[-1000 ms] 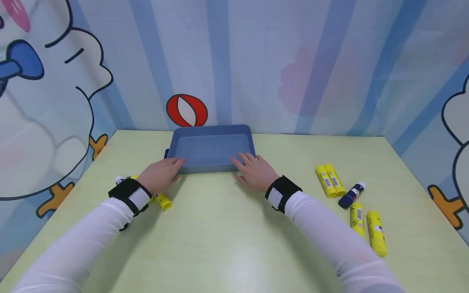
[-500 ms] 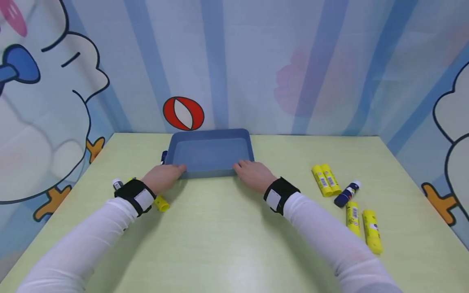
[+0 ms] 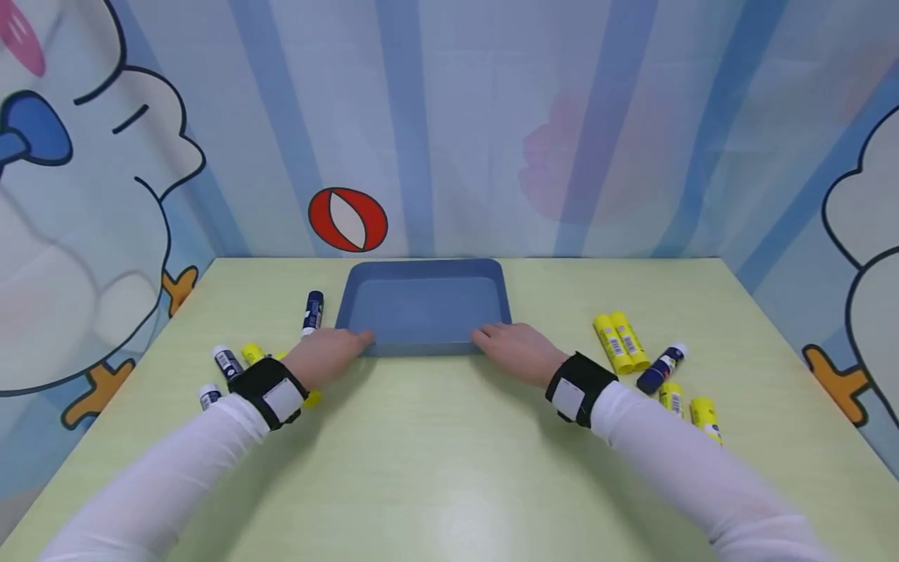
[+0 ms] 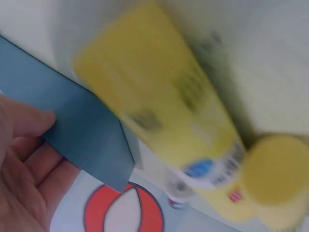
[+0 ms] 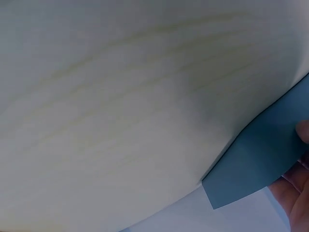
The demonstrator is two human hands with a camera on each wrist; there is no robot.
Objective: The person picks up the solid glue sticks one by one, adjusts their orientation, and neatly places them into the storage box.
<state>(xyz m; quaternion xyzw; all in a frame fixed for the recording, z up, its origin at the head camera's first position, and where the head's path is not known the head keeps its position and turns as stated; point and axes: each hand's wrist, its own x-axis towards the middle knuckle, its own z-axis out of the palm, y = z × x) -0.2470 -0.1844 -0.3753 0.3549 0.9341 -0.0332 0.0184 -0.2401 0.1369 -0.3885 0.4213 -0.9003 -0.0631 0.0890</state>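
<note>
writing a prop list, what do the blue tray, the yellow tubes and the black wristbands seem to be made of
Blue tray: probably matte plastic, from its even colour and rounded corners. Yellow tubes: likely smooth plastic, being straight cylinders with printed labels. Black wristbands: apparently dull fabric, since they wrap round the wrists; weave unclear.

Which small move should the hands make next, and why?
Probably the left hand and the right hand should let go of the tray. Both grip its near side, so neither is free to pick anything up. It seems to rest flat on the table, with a dark blue tube to its left and yellow tubes to its right, and nothing shows inside.
</note>
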